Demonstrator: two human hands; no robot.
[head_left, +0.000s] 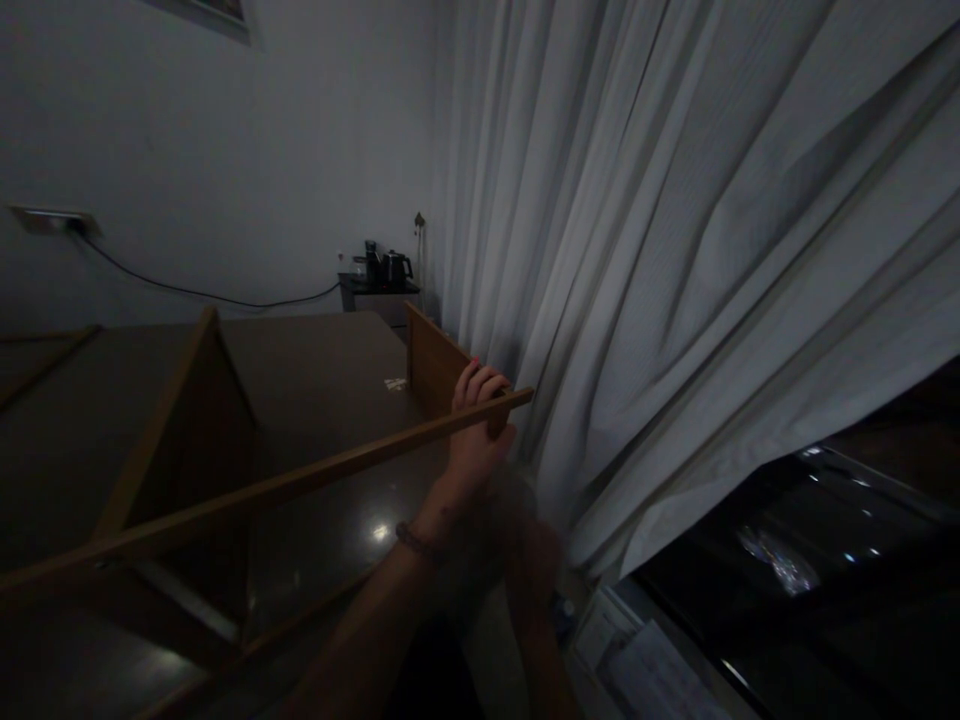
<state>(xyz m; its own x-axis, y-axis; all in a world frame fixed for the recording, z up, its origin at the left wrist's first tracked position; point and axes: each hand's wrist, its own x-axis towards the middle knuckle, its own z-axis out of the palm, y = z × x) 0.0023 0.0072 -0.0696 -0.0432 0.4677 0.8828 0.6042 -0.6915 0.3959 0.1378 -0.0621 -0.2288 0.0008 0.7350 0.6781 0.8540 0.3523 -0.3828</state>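
Note:
A brown wooden furniture frame stands on the dark, shiny table (322,375). Its long narrow rail (337,468) runs from the lower left up to the middle. At the rail's right end, my left hand (472,400) is wrapped round the end wooden board (437,362), fingers over its top edge and a bracelet on the wrist. Below and right of it is my right hand (534,555), smeared by motion. Its fingers and anything in them cannot be made out. Farther left, a wooden panel (191,430) stands upright and meets the rail.
Small pale pieces (394,383) lie on the table near the end board. A white curtain (600,300) hangs close on the right. A black kettle (394,266) stands on a cabinet at the back. A cable (217,297) crosses the wall. Papers (652,670) lie low right.

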